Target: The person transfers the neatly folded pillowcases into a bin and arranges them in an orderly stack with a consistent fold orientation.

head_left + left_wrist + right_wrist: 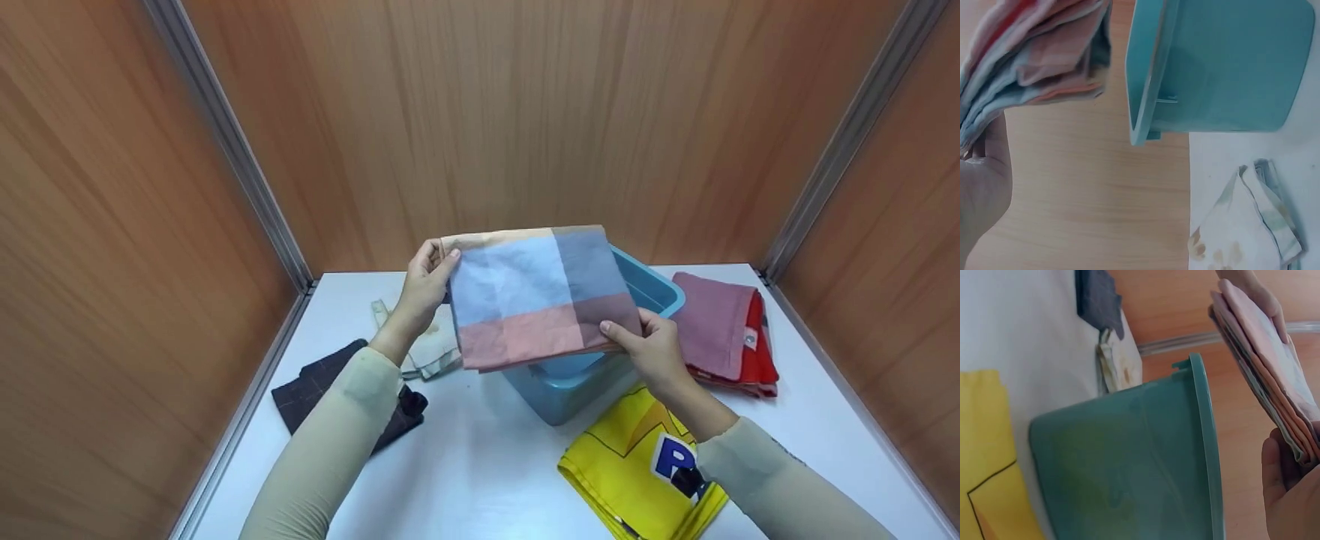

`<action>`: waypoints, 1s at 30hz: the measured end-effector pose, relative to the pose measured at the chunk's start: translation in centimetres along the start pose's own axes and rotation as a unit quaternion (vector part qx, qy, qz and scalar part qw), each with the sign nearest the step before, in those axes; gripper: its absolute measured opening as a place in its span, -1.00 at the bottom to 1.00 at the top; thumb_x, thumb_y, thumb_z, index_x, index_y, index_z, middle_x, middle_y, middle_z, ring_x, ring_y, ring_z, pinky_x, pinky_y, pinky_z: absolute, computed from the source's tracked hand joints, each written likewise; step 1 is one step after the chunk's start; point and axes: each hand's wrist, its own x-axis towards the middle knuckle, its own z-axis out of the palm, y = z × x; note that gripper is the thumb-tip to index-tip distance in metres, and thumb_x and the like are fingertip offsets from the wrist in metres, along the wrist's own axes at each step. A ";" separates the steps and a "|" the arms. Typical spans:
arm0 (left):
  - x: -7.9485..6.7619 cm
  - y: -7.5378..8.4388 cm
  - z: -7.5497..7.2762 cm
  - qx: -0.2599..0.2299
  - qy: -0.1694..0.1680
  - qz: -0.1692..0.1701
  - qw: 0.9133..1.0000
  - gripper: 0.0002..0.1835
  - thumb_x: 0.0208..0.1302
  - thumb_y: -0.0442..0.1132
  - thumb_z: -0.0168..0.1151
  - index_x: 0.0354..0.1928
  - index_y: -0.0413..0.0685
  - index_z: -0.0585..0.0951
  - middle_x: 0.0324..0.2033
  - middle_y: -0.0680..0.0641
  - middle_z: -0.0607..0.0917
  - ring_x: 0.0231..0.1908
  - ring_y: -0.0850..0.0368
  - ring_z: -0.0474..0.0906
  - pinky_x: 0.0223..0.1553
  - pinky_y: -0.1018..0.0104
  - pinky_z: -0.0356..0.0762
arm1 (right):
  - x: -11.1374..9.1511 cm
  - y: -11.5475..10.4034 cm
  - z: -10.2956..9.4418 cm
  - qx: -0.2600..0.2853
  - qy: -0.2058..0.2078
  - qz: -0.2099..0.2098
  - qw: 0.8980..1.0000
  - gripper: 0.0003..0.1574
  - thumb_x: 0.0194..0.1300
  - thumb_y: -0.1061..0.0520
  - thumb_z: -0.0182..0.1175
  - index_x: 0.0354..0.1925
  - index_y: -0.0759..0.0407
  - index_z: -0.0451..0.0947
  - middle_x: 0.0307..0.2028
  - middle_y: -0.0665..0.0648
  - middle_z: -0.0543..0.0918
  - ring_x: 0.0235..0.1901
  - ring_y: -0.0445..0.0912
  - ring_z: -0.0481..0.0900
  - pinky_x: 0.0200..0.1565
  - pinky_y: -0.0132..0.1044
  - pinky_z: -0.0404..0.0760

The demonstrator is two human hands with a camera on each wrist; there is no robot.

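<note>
A folded checked cloth in blue, pink and tan is held up over a teal plastic bin. My left hand pinches its upper left corner, thumb in front. At the lower right corner my right hand grips it, thumb on the front face. Several stacked layers show along the edge of the cloth in the right wrist view. The left wrist view shows the bin from its side, with the cloth above its rim. The cloth hides much of the bin's opening in the head view.
A yellow folded cloth lies before the bin, partly behind my right forearm. Pink and red folded cloths lie at the right. At left are a dark cloth and a pale floral one. Wooden panels enclose the white table.
</note>
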 end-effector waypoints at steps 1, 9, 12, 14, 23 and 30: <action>0.0 -0.1 0.0 0.008 0.003 -0.001 1.000 -0.84 0.67 -0.29 0.13 -0.18 0.01 0.41 -0.39 0.06 0.49 -0.37 0.21 0.50 -0.40 0.40 0.50 | 0.1 0.0 -0.1 0.006 0.004 -0.005 1.000 -0.55 0.50 0.17 0.40 0.21 0.42 0.64 -0.23 -0.07 0.80 -0.22 -0.14 0.78 -0.04 -0.36 0.80; -0.2 -0.9 0.1 0.018 0.008 -0.041 0.999 -0.82 0.55 -0.32 0.30 -0.24 -0.03 0.49 -0.38 0.03 0.57 -0.41 0.17 0.59 -0.51 0.32 0.71 | 1.3 -0.7 -1.2 0.037 0.050 -0.048 0.997 -0.71 0.45 0.34 0.38 0.05 0.52 0.64 -0.41 -0.04 0.75 -0.40 -0.18 0.83 -0.22 -0.32 0.82; -0.2 -1.1 0.3 0.023 0.003 -0.057 0.998 -0.83 0.52 -0.34 0.32 -0.23 -0.05 0.51 -0.38 0.03 0.56 -0.39 0.18 0.61 -0.48 0.32 0.73 | 1.8 -1.0 -1.7 0.019 0.055 -0.049 0.997 -0.73 0.46 0.31 0.39 0.01 0.51 0.64 -0.44 -0.06 0.73 -0.43 -0.19 0.80 -0.23 -0.35 0.81; -0.2 -1.1 0.5 0.030 -0.002 -0.070 0.997 -0.83 0.51 -0.36 0.32 -0.24 -0.06 0.52 -0.38 0.03 0.56 -0.39 0.18 0.62 -0.45 0.33 0.74 | 2.1 -1.2 -2.3 -0.002 0.053 -0.044 0.998 -0.69 0.48 0.25 0.40 0.03 0.48 0.64 -0.43 -0.09 0.72 -0.40 -0.21 0.77 -0.22 -0.38 0.80; -0.1 -1.8 1.3 0.063 -0.039 -0.114 0.991 -0.91 0.40 -0.42 0.33 -0.12 -0.20 0.63 -0.34 -0.02 0.57 -0.34 0.15 0.66 -0.30 0.30 0.80 | 3.8 -2.0 -4.6 -0.106 0.056 -0.009 0.993 -0.43 0.49 -0.06 0.43 0.21 0.34 0.64 -0.26 -0.18 0.66 -0.18 -0.21 0.62 -0.11 -0.53 0.71; 0.1 -2.2 2.0 0.100 -0.052 -0.125 0.986 -0.76 0.32 -0.39 0.37 0.01 -0.25 0.69 -0.29 -0.04 0.58 -0.29 0.13 0.64 -0.20 0.26 0.84 | 5.0 -2.5 -5.7 -0.134 0.046 0.001 0.990 -0.35 0.52 -0.12 0.38 0.34 0.27 0.57 -0.08 -0.07 0.63 -0.06 -0.15 0.62 0.00 -0.53 0.71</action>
